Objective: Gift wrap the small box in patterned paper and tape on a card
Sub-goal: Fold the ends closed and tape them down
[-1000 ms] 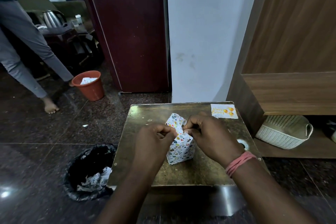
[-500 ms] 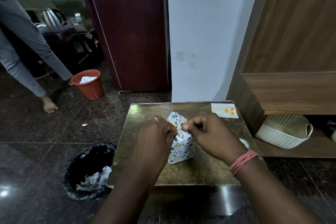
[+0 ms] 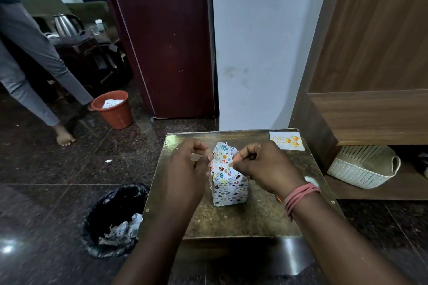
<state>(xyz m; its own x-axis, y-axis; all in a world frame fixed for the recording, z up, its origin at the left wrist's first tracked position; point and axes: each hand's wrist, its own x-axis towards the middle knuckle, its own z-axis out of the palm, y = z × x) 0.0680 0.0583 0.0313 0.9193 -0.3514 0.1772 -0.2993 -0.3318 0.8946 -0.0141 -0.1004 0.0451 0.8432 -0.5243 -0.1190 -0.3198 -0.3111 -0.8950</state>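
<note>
1. I see the small box [image 3: 228, 183] standing upright near the middle of the table [image 3: 259, 220], already covered in patterned paper [image 3: 225, 188] on the near face and both sides that show.
2. Top end isn't closed: the paper sticks up in a loose, crumpled peak above the box, so I judge the wrap approx. 2/3 done, with the top fold in progress.
3. My left hand [image 3: 185, 173] sits against the left side of the peak, fingers curled. It looks to pinch the paper edge, but the contact point is hidden behind the knuckles, so I can't tell for sure.
4. My right hand [image 3: 264, 166] is at the right side of the peak, thumb and forefinger pinching a paper flap.
5. The 2 hands are close together, 1 on each side of the box top, not touching each other.
6. The card [image 3: 287, 140], w/ orange balloons printed on it, lies flat at the far right corner of the table, well apart from the box and untouched.
7. A tape roll [image 3: 312, 180] seems to peek out just behind my right wrist; mostly hidden.
8. Left to do, as I judge: flatten and tape the top, then tape on the card.
9. Off the table: black bin [image 3: 115, 217] w/ paper scraps, orange bucket [image 3: 113, 109], another person's leg [image 3: 37, 65] at far left.
</note>
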